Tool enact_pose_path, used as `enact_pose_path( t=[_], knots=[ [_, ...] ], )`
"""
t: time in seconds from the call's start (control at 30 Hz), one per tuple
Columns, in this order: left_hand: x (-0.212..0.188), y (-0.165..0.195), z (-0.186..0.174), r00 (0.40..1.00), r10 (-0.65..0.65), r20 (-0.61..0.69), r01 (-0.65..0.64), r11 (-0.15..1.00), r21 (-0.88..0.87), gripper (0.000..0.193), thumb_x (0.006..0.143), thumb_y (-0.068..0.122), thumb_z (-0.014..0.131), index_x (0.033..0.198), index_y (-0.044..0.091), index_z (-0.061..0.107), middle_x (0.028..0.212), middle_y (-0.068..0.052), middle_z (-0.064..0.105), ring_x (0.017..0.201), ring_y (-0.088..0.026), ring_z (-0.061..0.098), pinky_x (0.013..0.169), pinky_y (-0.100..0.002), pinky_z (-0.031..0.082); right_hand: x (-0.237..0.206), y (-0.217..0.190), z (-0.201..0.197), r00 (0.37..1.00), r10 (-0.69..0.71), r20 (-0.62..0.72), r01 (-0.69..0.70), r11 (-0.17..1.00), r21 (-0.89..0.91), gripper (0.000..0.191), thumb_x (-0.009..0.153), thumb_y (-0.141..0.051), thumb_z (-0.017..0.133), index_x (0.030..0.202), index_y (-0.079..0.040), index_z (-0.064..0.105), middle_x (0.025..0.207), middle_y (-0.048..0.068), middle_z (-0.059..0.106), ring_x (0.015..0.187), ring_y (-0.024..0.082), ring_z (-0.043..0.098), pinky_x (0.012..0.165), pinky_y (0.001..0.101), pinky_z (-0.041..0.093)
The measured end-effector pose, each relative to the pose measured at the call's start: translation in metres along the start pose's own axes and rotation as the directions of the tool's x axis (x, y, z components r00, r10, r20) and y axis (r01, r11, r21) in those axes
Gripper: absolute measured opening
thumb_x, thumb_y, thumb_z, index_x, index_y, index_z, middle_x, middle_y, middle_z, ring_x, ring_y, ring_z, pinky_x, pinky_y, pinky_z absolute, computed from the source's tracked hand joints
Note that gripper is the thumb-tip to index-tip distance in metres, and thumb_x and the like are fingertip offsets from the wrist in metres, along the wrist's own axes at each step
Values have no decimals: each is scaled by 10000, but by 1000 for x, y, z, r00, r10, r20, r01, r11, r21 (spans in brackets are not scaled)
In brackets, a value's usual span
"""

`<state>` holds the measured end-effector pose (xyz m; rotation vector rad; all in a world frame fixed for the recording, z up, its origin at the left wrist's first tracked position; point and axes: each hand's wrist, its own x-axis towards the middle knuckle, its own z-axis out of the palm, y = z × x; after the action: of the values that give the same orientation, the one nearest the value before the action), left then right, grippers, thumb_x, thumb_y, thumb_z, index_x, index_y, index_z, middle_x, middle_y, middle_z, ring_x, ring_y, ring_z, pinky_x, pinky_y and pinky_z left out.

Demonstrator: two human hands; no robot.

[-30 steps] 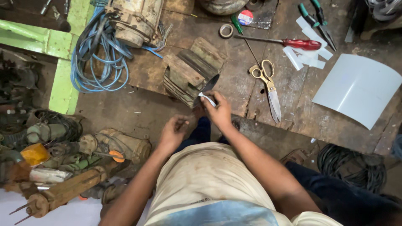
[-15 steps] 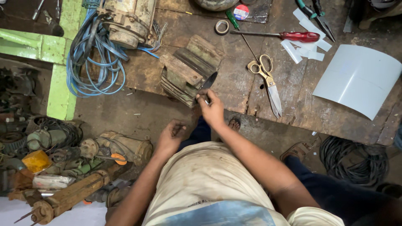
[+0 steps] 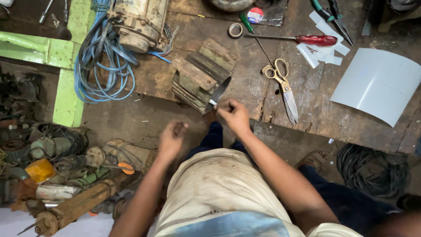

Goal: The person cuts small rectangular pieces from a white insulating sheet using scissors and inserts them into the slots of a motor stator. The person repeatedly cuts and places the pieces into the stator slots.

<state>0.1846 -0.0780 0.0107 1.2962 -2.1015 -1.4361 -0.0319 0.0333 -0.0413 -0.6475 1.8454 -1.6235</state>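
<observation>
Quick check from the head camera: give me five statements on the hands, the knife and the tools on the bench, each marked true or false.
1. The right hand grips a knife whose blade rests against the stator core. True.
2. The left hand holds the scissors. False: they lie on the bench, untouched.
3. The red-handled screwdriver lies beyond the scissors. True.
4. The blue cable is coiled right of the grey sheet. False: it is far left.
5. The left hand touches the stator core. False: it hangs loosely closed below the bench edge.

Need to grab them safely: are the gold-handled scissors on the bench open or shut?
Shut: the gold-handled steel scissors lie flat on the wooden bench, blades together.
</observation>
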Motion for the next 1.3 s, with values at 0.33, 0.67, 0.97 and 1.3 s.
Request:
enact_pose_path(
  t=[0.33,0.67,0.97,1.3],
  knots=[
    [94,58,-17,985,165,-59,-147,961,236,654,1087,549,383,1400,-5,535,1395,-285,577,1315,-442,530,1098,-455,402,5,-4,6,913,387,128,-406,841,358,97,872,-128,781,876,-68,705,744,-6,699,639,78,610,593,239,474],
    [114,45,-16,997,33,71,-45,984,170,839,1000,673,343,1458,-10,514,1492,-222,550,1417,-340,490,1173,-381,333,7,-6,16,975,206,82,-221,925,309,88,865,-47,743,950,-23,742,832,17,744,718,69,656,649,236,525],
    [113,42,-15,993,14,120,-18,999,40,936,969,737,345,1518,-16,425,1586,-205,445,1502,-310,376,1217,-362,242,15,-2,11,982,162,101,-183,948,259,144,861,-102,798,955,-9,740,830,15,729,713,61,638,650,240,517],
    [111,37,-7,995,54,89,-62,993,96,976,977,764,293,1553,-22,359,1597,-238,406,1507,-358,355,1221,-396,247,27,-7,16,995,98,8,-96,986,-135,304,814,-226,861,851,-41,622,726,59,691,648,89,651,611,303,510]
  ],
)
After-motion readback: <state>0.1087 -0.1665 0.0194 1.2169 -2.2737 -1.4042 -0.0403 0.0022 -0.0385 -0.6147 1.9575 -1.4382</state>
